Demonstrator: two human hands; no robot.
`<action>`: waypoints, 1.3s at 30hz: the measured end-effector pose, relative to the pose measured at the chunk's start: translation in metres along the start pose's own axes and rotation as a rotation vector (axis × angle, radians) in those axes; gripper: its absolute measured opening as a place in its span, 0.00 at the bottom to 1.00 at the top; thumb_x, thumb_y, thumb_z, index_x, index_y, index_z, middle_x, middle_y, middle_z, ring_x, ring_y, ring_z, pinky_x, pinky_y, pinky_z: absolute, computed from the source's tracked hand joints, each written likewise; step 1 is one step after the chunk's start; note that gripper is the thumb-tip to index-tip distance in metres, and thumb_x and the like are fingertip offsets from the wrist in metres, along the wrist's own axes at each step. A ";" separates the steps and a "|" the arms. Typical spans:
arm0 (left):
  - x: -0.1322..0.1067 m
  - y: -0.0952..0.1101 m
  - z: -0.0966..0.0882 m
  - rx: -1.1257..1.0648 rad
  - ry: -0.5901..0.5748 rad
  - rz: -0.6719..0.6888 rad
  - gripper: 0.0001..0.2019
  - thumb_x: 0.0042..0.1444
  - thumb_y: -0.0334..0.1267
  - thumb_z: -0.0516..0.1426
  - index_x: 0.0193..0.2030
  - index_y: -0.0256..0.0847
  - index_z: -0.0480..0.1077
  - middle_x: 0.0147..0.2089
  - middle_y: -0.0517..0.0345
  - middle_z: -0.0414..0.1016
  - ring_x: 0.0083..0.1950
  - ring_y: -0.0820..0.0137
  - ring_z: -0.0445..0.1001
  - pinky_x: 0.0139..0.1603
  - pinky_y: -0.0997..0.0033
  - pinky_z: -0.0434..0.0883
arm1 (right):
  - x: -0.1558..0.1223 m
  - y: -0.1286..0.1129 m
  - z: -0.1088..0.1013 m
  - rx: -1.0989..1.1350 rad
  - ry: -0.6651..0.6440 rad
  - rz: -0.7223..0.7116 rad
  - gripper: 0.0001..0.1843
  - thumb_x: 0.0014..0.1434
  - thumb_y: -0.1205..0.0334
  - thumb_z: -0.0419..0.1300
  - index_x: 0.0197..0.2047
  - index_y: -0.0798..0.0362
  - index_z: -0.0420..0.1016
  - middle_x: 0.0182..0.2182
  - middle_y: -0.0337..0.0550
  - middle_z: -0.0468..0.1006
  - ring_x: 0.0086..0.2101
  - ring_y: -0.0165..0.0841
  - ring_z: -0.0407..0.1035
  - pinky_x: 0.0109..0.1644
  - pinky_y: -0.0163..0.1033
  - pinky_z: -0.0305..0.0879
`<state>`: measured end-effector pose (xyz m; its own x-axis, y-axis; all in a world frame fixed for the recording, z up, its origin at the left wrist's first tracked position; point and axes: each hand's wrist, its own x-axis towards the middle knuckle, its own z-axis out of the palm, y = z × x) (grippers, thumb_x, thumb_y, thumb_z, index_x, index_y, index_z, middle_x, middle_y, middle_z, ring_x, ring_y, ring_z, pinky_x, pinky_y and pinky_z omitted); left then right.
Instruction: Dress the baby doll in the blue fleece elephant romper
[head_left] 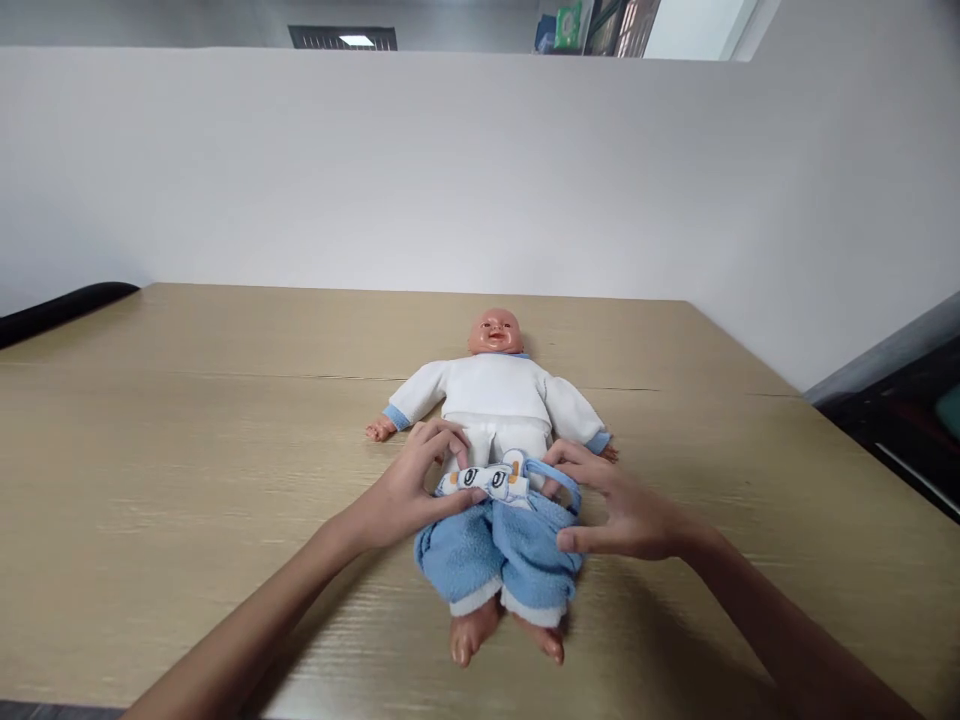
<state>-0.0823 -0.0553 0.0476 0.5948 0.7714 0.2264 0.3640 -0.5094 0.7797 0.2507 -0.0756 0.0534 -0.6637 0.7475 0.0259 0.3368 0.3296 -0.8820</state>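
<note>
Fingers (444,433) of the left hand (409,490) pinch the printed waistband (487,480) of the blue trousers (499,550). The right hand (630,515) hooks its fingers under the other side of the band, thumb loose. The doll (495,395) lies on its back, mid worktop (187,450). The trousers seem to sit at the hips; moving the band needs an even pull from both sides.
</note>
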 end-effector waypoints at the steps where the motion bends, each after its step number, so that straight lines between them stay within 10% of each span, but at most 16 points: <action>1: 0.000 -0.002 0.002 0.004 0.035 -0.020 0.16 0.66 0.51 0.68 0.47 0.45 0.70 0.61 0.53 0.71 0.67 0.58 0.66 0.72 0.56 0.63 | 0.000 0.000 0.001 -0.017 -0.005 0.009 0.19 0.64 0.47 0.75 0.51 0.47 0.79 0.53 0.43 0.70 0.56 0.43 0.67 0.64 0.44 0.62; 11: -0.024 -0.030 0.005 -0.287 -0.081 -0.160 0.23 0.61 0.49 0.71 0.50 0.46 0.62 0.53 0.54 0.64 0.49 0.65 0.68 0.47 0.66 0.72 | 0.010 0.048 0.034 0.609 0.379 0.221 0.21 0.63 0.43 0.73 0.53 0.44 0.82 0.48 0.40 0.82 0.52 0.43 0.75 0.60 0.45 0.71; 17: -0.038 -0.042 0.012 -0.424 -0.098 -0.069 0.15 0.66 0.46 0.66 0.50 0.42 0.68 0.56 0.49 0.68 0.58 0.58 0.69 0.61 0.58 0.67 | 0.015 0.041 0.064 0.965 0.583 0.350 0.30 0.55 0.42 0.79 0.58 0.41 0.82 0.58 0.41 0.85 0.64 0.48 0.73 0.76 0.53 0.60; 28: -0.033 -0.054 0.032 -0.739 0.193 -0.369 0.20 0.70 0.58 0.62 0.51 0.43 0.68 0.43 0.59 0.67 0.43 0.67 0.66 0.46 0.69 0.66 | 0.012 0.056 0.062 0.711 0.600 0.281 0.30 0.60 0.35 0.75 0.59 0.40 0.81 0.60 0.40 0.82 0.68 0.45 0.66 0.79 0.49 0.54; 35: -0.006 -0.052 0.012 -0.551 0.387 -0.182 0.14 0.71 0.50 0.64 0.46 0.42 0.73 0.43 0.57 0.71 0.47 0.66 0.70 0.51 0.69 0.67 | 0.033 0.026 0.034 0.276 0.619 0.051 0.14 0.73 0.46 0.63 0.41 0.47 0.74 0.35 0.36 0.66 0.38 0.36 0.60 0.45 0.39 0.62; 39: 0.016 -0.058 0.007 -0.440 0.470 -0.170 0.16 0.69 0.53 0.65 0.47 0.41 0.73 0.47 0.55 0.74 0.52 0.64 0.71 0.55 0.69 0.67 | 0.053 0.036 0.021 0.282 0.633 0.101 0.12 0.72 0.48 0.63 0.42 0.47 0.73 0.34 0.34 0.65 0.37 0.35 0.59 0.43 0.39 0.59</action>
<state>-0.0889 -0.0159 0.0025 0.1428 0.9621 0.2321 0.0389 -0.2398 0.9700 0.2132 -0.0365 0.0130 -0.0933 0.9870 0.1309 0.1335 0.1427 -0.9807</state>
